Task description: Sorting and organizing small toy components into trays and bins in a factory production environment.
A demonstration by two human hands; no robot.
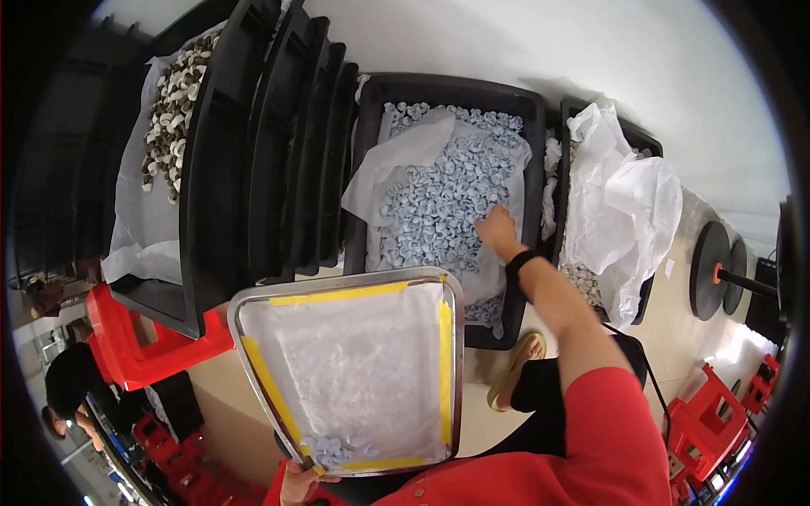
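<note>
Right hand: right hand (pixel 498 229) is reaching forward into the black crate (pixel 533 126) and is resting palm down on the heap of small pale blue parts (pixel 439 194); the fingers are curling into the pieces, but I cannot tell if any piece is pinched between them. A black wristband (pixel 520 261) is sitting on this wrist.

Left hand: left hand (pixel 297 486) is gripping the near edge of the metal tray (pixel 253 371) from below, with the fingers closed around the rim.

Tray: it is tilting toward the person, and a clear sheet fixed with yellow tape (pixel 445 354) is lining it. A few pale blue parts (pixel 331 449) are lying in its lowest corner, just beside the left hand.

Crate lining: white paper (pixel 396 156) is lying under the blue parts and is folding up at the far left side.

Left side: empty black crates (pixel 295 143) are standing on edge in a row, and one more crate is holding beige and brown parts (pixel 173 101) on white paper.

Right side: another black crate is covered by crumpled white plastic sheet (pixel 624 202).

Floor: red stools (pixel 135 337) are standing near, and a sandal (pixel 515 371) is showing below the right forearm.
</note>
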